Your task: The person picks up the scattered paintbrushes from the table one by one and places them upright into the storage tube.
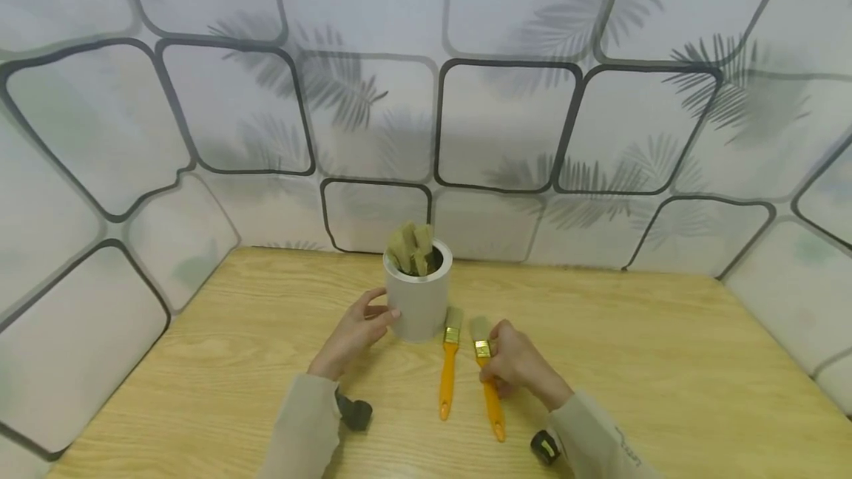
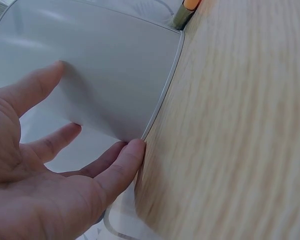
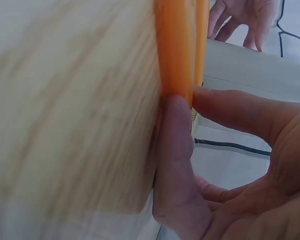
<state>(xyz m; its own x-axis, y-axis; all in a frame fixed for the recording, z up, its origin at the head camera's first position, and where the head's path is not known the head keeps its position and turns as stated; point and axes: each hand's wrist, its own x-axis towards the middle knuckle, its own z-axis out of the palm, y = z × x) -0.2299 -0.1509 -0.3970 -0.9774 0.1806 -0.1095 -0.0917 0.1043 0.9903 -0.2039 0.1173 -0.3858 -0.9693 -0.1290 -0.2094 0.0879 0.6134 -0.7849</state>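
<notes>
A pale grey cylindrical can [image 1: 421, 309] stands upright on the table, with several brushes [image 1: 411, 246] bristles-up in its mouth. My left hand [image 1: 356, 333] is at the can's left side. In the left wrist view its spread fingers [image 2: 121, 167] and thumb lie close against the can's wall. To the can's right, my right hand [image 1: 522, 361] pinches the orange handle of a paintbrush [image 1: 494, 416] between thumb and finger. That brush lies along the tabletop, bristles pointing away from me. Another orange-handled paintbrush [image 1: 447, 379] lies between it and the can, its bristles close to the can's base.
The wood-grain table [image 1: 253, 361] meets a patterned fabric backdrop [image 1: 506, 131] behind the can, and the same fabric rises on both sides. A dark wrist device [image 1: 355, 412] is by the left sleeve, another [image 1: 545, 448] by the right sleeve.
</notes>
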